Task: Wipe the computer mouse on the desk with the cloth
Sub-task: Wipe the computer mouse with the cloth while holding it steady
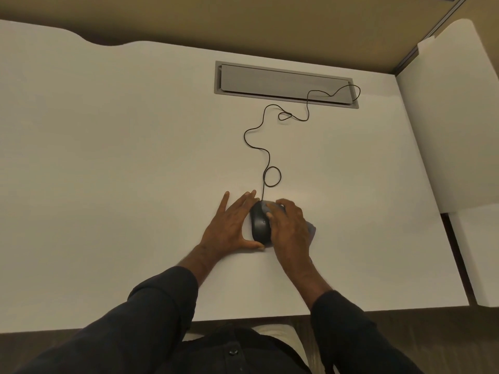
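Observation:
A black wired computer mouse (259, 222) lies on the white desk (121, 157), near its front edge. My left hand (229, 225) rests flat against the mouse's left side, with the thumb curled round its rear end and the fingers spread. My right hand (290, 229) presses a grey cloth (311, 230) onto the right side of the mouse. Most of the cloth is hidden under that hand; a corner shows at the right and a strip near the fingertips.
The mouse's thin black cable (266, 157) loops across the desk to a grey cable hatch (283, 82) at the back. A white side panel (459, 117) stands at the right. The desk's front edge (256, 318) runs just below my forearms.

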`<state>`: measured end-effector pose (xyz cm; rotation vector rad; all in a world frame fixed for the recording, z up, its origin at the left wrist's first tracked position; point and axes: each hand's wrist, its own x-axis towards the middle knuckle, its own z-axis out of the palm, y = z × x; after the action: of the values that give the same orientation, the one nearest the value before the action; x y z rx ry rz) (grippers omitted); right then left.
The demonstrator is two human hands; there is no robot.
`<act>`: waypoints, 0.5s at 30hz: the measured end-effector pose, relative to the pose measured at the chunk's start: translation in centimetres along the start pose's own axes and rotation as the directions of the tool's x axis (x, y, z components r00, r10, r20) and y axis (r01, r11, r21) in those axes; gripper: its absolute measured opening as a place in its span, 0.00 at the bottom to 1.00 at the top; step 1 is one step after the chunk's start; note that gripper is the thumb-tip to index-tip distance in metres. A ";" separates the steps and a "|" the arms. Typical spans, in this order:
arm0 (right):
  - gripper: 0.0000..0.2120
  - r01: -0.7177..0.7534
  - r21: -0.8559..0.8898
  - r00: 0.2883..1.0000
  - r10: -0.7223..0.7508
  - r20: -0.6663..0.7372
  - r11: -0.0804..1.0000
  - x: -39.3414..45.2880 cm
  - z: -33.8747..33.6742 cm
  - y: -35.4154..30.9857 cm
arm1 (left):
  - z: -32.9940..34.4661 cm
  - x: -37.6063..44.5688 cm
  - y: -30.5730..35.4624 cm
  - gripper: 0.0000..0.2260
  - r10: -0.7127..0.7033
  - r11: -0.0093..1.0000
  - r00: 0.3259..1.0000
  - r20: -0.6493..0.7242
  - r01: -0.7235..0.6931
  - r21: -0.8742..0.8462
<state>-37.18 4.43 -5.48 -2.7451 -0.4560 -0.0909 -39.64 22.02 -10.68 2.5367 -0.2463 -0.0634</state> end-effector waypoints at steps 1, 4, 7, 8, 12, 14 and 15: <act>0.19 -0.017 -0.039 1.000 0.017 0.004 0.999 0.9 0.2 -0.1 | 0.1 0.0 0.0 0.55 0.001 1.000 1.000 0.001 -0.001 0.004; 0.19 0.018 -0.061 0.995 -0.012 0.102 0.998 2.7 0.1 -0.6 | 0.2 0.0 -0.1 0.57 0.003 1.000 1.000 0.001 -0.004 0.022; 0.24 0.096 -0.051 0.975 -0.084 0.207 0.994 2.3 -0.1 -0.3 | 0.3 0.0 -0.1 0.57 -0.001 1.000 1.000 0.003 0.001 0.018; 0.26 0.121 -0.045 0.973 -0.110 0.202 0.992 1.9 -0.3 -0.2 | 0.3 0.0 -0.1 0.57 -0.003 1.000 1.000 0.006 0.003 0.015; 0.23 0.162 0.046 0.985 -0.164 0.044 0.986 -1.6 -0.8 0.2 | 0.3 -0.1 -0.1 0.56 -0.002 1.000 1.000 -0.002 0.002 0.008; 0.23 0.229 0.057 0.973 -0.230 0.014 0.972 -3.2 -0.7 0.8 | 0.2 -0.1 0.0 0.56 0.000 1.000 1.000 -0.014 0.000 -0.002; 0.22 0.229 0.110 0.973 -0.231 0.010 0.967 -3.8 -0.8 1.2 | 0.2 -0.1 0.0 0.55 0.000 1.000 1.000 -0.020 0.000 -0.007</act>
<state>-40.44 1.95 -5.58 -2.5798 -0.7623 -0.0901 -39.81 21.91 -10.81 2.5294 -0.2381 -0.0391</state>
